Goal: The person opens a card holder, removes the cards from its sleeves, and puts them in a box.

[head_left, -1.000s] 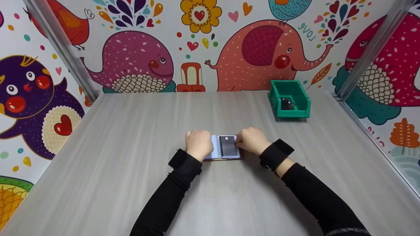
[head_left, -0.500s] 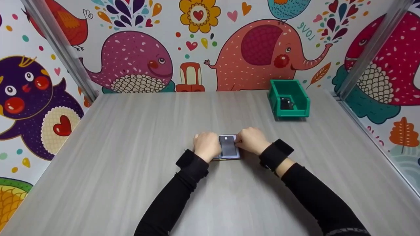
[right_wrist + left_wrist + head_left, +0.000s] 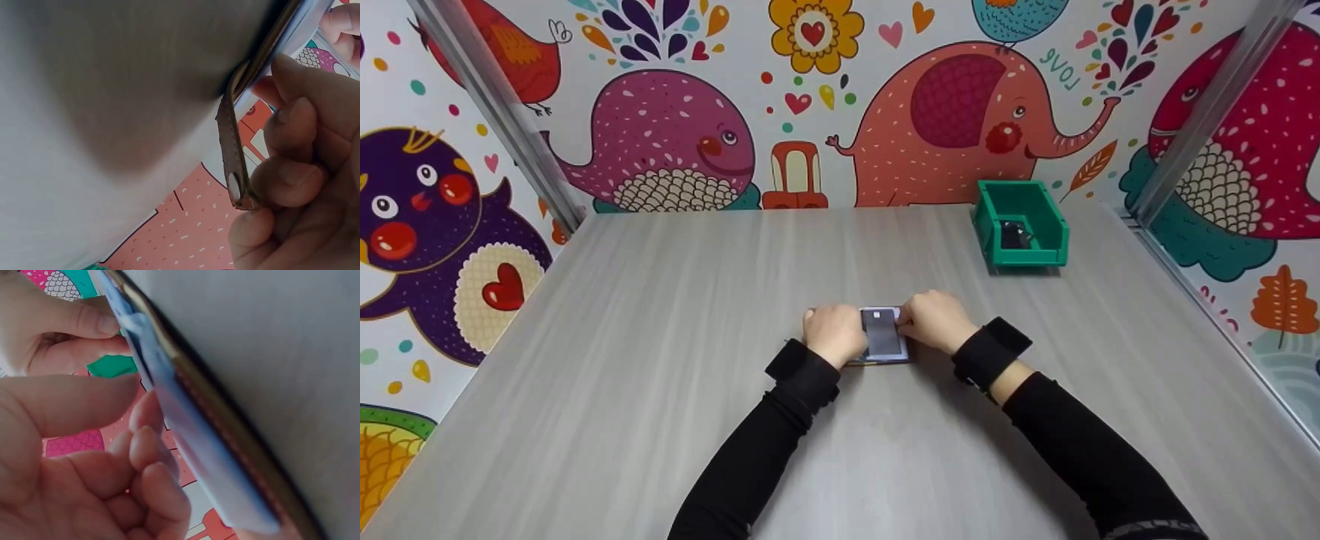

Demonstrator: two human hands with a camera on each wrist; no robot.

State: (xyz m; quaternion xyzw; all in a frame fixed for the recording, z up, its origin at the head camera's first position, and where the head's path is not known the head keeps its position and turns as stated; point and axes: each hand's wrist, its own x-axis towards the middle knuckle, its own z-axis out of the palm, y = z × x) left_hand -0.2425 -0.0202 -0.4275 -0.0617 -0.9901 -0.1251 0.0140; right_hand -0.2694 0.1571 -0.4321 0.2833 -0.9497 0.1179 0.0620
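An open card holder (image 3: 877, 363) lies on the table in the head view, a black card (image 3: 883, 337) with a chip in its right-hand clear sleeve. My left hand (image 3: 835, 334) covers its left half. In the left wrist view that hand's thumb and index fingertip pinch the edge of the clear sleeves (image 3: 194, 455). My right hand (image 3: 937, 322) pinches the holder's right edge between thumb and index finger. Beside its curled fingers, a brown strap (image 3: 228, 149) with a snap button hangs off the cover in the right wrist view.
A green bin (image 3: 1027, 259) stands at the back right with small black items (image 3: 1015, 235) inside. Printed cartoon walls with metal corner posts enclose the back and sides of the grey table (image 3: 660, 337).
My left hand has moved a little to the right, over the holder's left half and up to the black card. The right hand stays at the right edge.
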